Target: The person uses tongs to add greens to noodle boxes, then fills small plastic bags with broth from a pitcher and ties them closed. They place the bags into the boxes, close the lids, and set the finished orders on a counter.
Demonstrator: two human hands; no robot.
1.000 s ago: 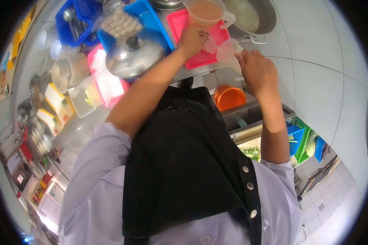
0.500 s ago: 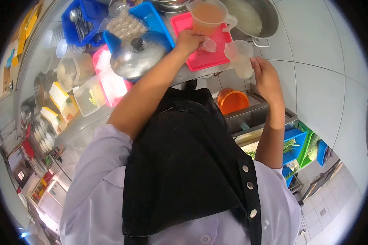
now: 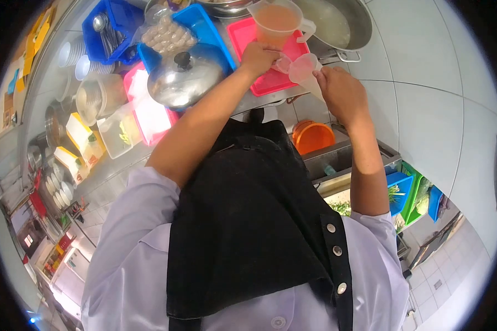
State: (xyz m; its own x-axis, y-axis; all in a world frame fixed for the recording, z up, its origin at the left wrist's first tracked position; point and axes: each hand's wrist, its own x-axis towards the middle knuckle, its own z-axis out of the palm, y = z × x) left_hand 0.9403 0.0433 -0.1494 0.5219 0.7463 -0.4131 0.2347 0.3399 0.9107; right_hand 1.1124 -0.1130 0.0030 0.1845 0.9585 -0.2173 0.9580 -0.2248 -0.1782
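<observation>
My left hand (image 3: 259,58) is closed on a small clear plastic bag (image 3: 282,63), in front of a large jug of orange-brown liquid (image 3: 278,19) that stands on a pink tray (image 3: 270,84). My right hand (image 3: 341,91) grips a translucent cup (image 3: 305,69) and holds it tilted, its rim close beside the bag. The cup's lower part is partly behind my fingers. Behind it, a large metal pot (image 3: 359,27) holds cloudy liquid.
To the left are a domed metal lid (image 3: 185,83) over a blue tray (image 3: 212,27), bagged balls (image 3: 168,37), a blue cutlery basket (image 3: 96,44) and plastic tubs (image 3: 96,96). An orange bucket (image 3: 313,138) sits below the counter.
My right hand has moved left with the cup, which is now tilted and beside the bag. My left hand has barely moved.
</observation>
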